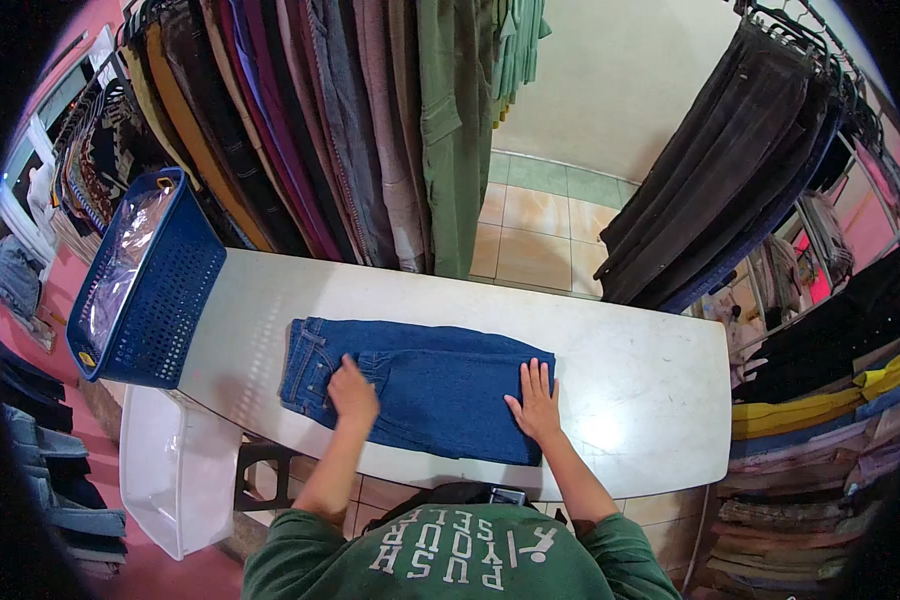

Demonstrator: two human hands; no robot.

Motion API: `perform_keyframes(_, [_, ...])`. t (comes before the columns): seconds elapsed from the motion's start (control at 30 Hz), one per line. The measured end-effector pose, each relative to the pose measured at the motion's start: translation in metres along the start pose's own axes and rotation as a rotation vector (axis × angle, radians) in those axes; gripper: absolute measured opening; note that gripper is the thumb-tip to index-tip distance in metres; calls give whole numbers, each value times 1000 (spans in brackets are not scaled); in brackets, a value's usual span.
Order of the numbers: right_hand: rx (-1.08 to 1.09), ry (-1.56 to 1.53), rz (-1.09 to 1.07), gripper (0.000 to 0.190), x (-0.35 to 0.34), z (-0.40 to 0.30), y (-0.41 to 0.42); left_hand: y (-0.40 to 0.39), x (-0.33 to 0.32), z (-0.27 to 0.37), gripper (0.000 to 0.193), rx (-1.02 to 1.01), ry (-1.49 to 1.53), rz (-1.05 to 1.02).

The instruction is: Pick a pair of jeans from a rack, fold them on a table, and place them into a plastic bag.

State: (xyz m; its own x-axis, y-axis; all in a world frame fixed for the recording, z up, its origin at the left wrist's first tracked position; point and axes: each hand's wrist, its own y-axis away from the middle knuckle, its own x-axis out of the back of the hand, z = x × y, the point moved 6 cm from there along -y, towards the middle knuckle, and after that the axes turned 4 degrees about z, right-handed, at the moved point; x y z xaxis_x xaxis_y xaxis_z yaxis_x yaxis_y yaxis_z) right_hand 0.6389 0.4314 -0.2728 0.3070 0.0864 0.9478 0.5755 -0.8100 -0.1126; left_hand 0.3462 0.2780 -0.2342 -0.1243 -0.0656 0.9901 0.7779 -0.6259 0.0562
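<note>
A pair of blue denim jeans [450, 397] lies folded on the white tabletop [637, 375] in front of me. Its waistband and a pocket are at the left end, and the folded edge is at the right. My left hand [354, 391] rests on the denim near the pocket, its fingers curled and slightly blurred; whether it pinches any cloth is hidden. Flat on the right end of the jeans lies my right hand [538, 401], palm down with fingers spread.
At the table's left end stands a blue plastic basket [169, 315] holding plastic-wrapped items. Below it is a white plastic bin [154, 465] beside a dark stool [262, 472]. Hanging trousers [375, 142] line the far edge; dark trousers [712, 157] hang at right, above stacked folded clothes [802, 480].
</note>
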Motion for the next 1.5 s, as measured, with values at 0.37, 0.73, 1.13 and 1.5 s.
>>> perform_keyframes(0.37, [-862,-1462,9,43,4,36,69,47,-45,83,60,-637,170,111])
perform_keyframes(0.73, [-489,-1428,-49,62,126,-106,-5,43,-57,69,56,-671,504,-426])
perform_keyframes(1.13, [367,-271,43,64,22,-211,-28,-28,-6,-98,44,187,1236,-555])
perform_keyframes(1.5, [428,-17,100,65,-14,-239,-80,-30,34,-6,64,-523,58,335])
